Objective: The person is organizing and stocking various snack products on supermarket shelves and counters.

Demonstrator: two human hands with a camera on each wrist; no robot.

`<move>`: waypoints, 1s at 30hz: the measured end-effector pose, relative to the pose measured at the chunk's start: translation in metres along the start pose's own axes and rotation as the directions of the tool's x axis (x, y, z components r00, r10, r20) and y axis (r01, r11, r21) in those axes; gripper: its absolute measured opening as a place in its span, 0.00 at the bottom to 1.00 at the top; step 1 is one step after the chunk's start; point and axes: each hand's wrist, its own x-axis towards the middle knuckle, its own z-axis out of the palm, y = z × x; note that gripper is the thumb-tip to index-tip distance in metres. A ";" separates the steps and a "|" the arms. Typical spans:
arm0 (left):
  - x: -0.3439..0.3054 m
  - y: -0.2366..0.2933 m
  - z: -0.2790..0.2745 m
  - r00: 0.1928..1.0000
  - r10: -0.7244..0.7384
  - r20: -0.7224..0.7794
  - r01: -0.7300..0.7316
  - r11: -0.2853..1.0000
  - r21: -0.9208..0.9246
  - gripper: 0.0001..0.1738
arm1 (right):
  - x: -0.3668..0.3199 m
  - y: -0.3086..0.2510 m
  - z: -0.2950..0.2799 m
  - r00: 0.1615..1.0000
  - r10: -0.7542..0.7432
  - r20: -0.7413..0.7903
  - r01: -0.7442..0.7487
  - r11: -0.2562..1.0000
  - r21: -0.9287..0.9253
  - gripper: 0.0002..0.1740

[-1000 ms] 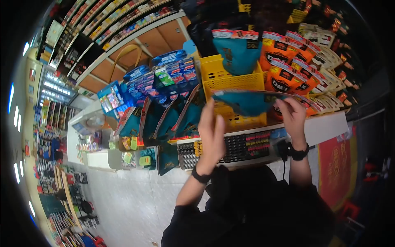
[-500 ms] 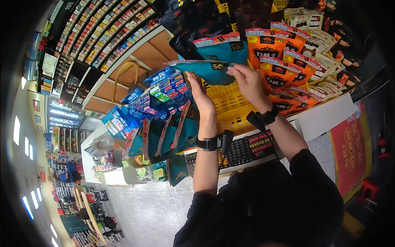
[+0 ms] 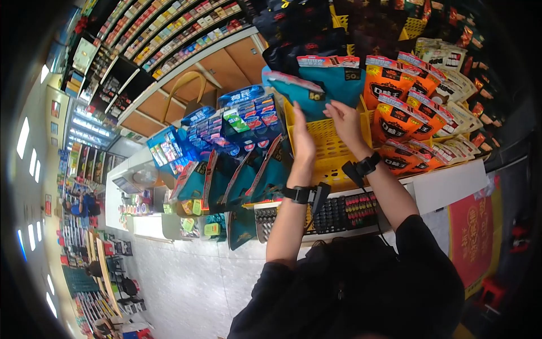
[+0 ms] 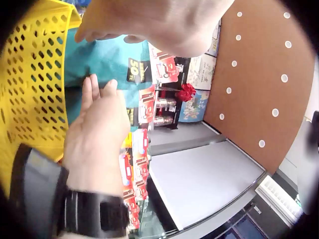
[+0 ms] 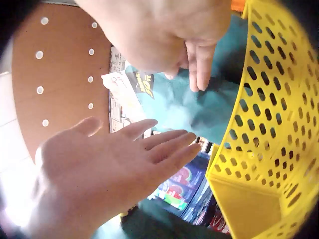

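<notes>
In the head view a teal snack bag (image 3: 298,89), with a red-and-white top strip, leans tilted at the back left of the yellow basket (image 3: 330,138). Behind it another teal bag (image 3: 339,85) stands upright. My left hand (image 3: 304,138) is by the bag's lower left; the right wrist view shows its fingers straight and spread, palm facing the bag. My right hand (image 3: 345,123) has its fingertips at the bag's front, lower right. Seen from the right wrist, two straight fingers of the right hand (image 5: 199,64) rest against the teal bag (image 5: 184,112).
Orange snack bags (image 3: 392,118) stand in rows right of the basket. Left are blue candy boxes (image 3: 254,116) and several teal bags (image 3: 265,164) hanging at the counter's front. A rack of small dark items (image 3: 339,212) lines the near edge. Dark bags (image 3: 299,28) stand behind.
The teal bag has gone from a flat tilt over the basket's front to leaning against the bag at the back. Both hands moved away from me with it; the right hand's fingers have loosened from its edge.
</notes>
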 end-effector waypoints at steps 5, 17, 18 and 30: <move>-0.071 0.009 -0.005 0.999 0.040 -0.003 -0.035 0.904 0.427 0.29 | -0.009 0.004 -0.016 0.997 -0.066 -0.034 0.062 0.992 -0.114 0.18; -0.190 0.002 -0.065 0.557 0.718 -0.417 -0.318 0.648 0.692 0.22 | -0.095 -0.035 0.046 0.853 0.102 0.512 -0.193 0.973 0.127 0.34; -0.191 0.004 -0.069 0.551 0.724 -0.415 -0.321 0.643 0.696 0.22 | -0.098 -0.036 0.050 0.822 0.125 0.556 -0.258 0.952 0.167 0.36; -0.194 -0.008 -0.086 0.785 0.169 -0.596 0.029 0.951 0.308 0.43 | -0.122 -0.047 0.017 0.870 0.068 0.489 -0.068 0.998 -0.018 0.33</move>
